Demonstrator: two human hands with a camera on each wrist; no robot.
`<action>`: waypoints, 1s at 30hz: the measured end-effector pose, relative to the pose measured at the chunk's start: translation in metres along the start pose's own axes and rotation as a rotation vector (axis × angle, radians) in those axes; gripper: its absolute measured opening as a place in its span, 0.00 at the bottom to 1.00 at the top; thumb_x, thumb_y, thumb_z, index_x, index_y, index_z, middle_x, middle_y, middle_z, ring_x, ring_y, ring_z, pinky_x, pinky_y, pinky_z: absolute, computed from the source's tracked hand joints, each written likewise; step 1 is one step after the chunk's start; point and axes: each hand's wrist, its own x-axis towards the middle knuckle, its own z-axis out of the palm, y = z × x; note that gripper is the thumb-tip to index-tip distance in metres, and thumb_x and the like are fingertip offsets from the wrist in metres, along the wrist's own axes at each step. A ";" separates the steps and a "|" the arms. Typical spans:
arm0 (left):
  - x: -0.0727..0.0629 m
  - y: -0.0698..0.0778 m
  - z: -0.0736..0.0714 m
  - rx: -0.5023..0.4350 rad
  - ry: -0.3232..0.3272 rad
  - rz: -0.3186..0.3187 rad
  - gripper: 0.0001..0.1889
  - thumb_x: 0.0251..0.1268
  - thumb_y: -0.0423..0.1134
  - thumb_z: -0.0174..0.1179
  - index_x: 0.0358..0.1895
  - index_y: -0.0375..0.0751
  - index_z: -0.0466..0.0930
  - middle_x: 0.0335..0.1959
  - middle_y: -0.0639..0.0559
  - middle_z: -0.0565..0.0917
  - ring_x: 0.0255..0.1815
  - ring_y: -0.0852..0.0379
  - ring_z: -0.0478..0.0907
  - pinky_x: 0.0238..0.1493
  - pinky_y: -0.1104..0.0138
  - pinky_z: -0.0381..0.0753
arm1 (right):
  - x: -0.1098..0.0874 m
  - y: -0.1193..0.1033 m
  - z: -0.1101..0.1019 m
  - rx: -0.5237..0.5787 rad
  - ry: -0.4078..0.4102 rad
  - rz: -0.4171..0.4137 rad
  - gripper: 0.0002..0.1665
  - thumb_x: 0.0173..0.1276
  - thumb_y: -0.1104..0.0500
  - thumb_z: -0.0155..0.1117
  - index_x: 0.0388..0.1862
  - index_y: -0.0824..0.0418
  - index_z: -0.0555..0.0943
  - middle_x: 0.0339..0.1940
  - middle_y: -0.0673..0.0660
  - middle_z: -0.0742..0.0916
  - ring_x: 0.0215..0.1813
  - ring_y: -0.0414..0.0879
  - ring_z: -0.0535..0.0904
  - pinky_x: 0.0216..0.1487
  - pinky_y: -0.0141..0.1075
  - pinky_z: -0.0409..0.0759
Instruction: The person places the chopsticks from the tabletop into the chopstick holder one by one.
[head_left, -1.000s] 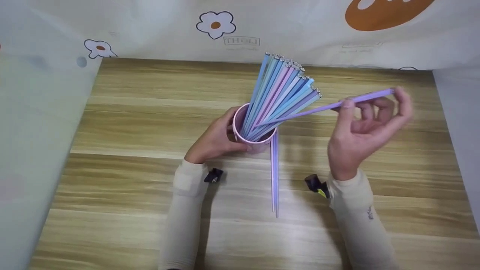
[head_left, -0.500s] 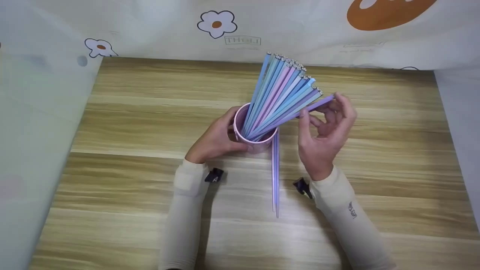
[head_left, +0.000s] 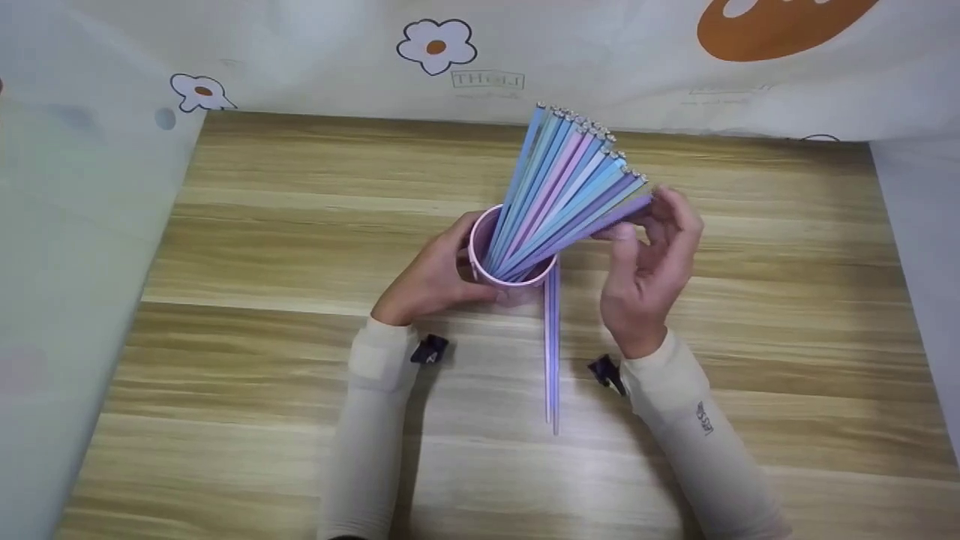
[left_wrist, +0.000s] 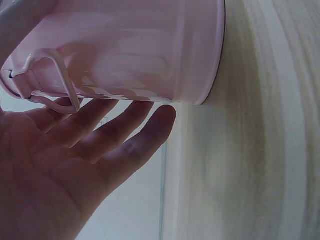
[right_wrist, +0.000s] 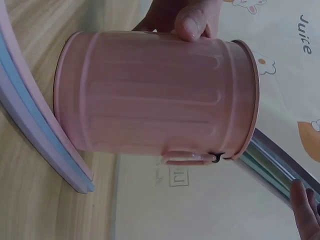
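My left hand [head_left: 431,274] holds a pink bucket [head_left: 517,296] upright on the table, its thumb in front and fingers round the far side. A wire-like side handle [left_wrist: 65,75] shows in the left wrist view. Many pastel chopsticks [head_left: 562,176] with silver ends fan out of the bucket, leaning right. Outermost is a purple chopstick [head_left: 630,210]; the right hand [head_left: 652,277] is beside its upper end, index fingertip close to the tip and thumb just below the shaft. In the right wrist view, that hand's fingertips [right_wrist: 298,192] are right at the leaning chopsticks.
Several loose chopsticks [head_left: 556,352], pink, blue and purple, lie on the wooden table [head_left: 300,360] along the bucket's right side, pointing towards the person. A pale wall covering [head_left: 337,67] with flower prints rises behind the table.
The right hand brought the purple chopstick leftwards and lowered it into the bucket beside the others; its thumb has since come off the shaft. The left hand has stayed on the bucket.
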 end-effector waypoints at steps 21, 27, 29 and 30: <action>0.009 -0.036 0.001 0.033 0.009 0.039 0.52 0.39 0.34 0.82 0.73 0.45 0.63 0.67 0.52 0.74 0.67 0.57 0.70 0.70 0.65 0.69 | -0.004 0.048 -0.022 -0.321 -0.169 0.427 0.08 0.70 0.72 0.55 0.46 0.70 0.77 0.31 0.61 0.78 0.32 0.47 0.74 0.32 0.33 0.75; 0.009 -0.037 0.000 0.051 0.009 0.042 0.51 0.40 0.35 0.81 0.73 0.47 0.63 0.67 0.54 0.74 0.67 0.59 0.70 0.70 0.66 0.68 | -0.014 0.055 -0.022 -0.586 -0.538 0.576 0.09 0.62 0.69 0.63 0.42 0.70 0.80 0.35 0.62 0.82 0.36 0.51 0.75 0.37 0.40 0.76; 0.009 -0.037 0.000 0.051 0.007 0.040 0.51 0.40 0.35 0.81 0.73 0.47 0.63 0.67 0.55 0.74 0.67 0.60 0.70 0.70 0.67 0.68 | -0.016 0.055 -0.021 -0.611 -0.576 0.602 0.12 0.63 0.67 0.64 0.45 0.71 0.80 0.38 0.63 0.82 0.40 0.53 0.76 0.42 0.43 0.78; 0.009 -0.036 0.000 0.050 0.007 0.039 0.51 0.40 0.35 0.81 0.73 0.47 0.63 0.67 0.55 0.74 0.67 0.61 0.70 0.70 0.67 0.68 | -0.017 0.055 -0.021 -0.616 -0.585 0.605 0.13 0.63 0.66 0.65 0.46 0.71 0.80 0.40 0.64 0.83 0.42 0.54 0.77 0.44 0.45 0.78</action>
